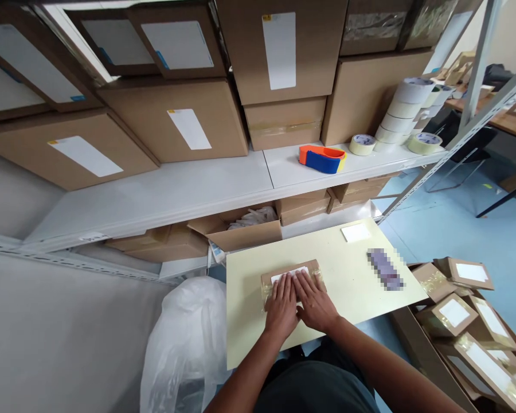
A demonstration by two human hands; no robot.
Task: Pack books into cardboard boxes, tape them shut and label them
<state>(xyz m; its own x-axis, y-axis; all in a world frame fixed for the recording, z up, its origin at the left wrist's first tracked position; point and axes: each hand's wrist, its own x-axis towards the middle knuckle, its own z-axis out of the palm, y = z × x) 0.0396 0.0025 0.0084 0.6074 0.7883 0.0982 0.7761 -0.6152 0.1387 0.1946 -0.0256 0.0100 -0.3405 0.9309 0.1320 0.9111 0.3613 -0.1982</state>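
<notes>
A small cardboard box point(269, 279) with clear tape round its ends lies on the pale yellow table point(245, 321). On its top sits a white label point(300, 269), partly hidden under my fingers. My left hand point(282, 307) rests flat on the label and box, fingers stretched out. Beside it my right hand point(313, 301) lies flat too, with the fingers extended over the label. Both hands touch the box top, and neither grips anything.
A stack of white labels point(355, 232) and a pixelated purple item point(384, 268) lie on the table's right. Shelves point(189, 186) hold cartons, tape rolls point(363, 144) and a tape dispenser point(322, 159). Labelled boxes point(453, 312) fill a carton at right; a white plastic bag point(184, 338) stands left.
</notes>
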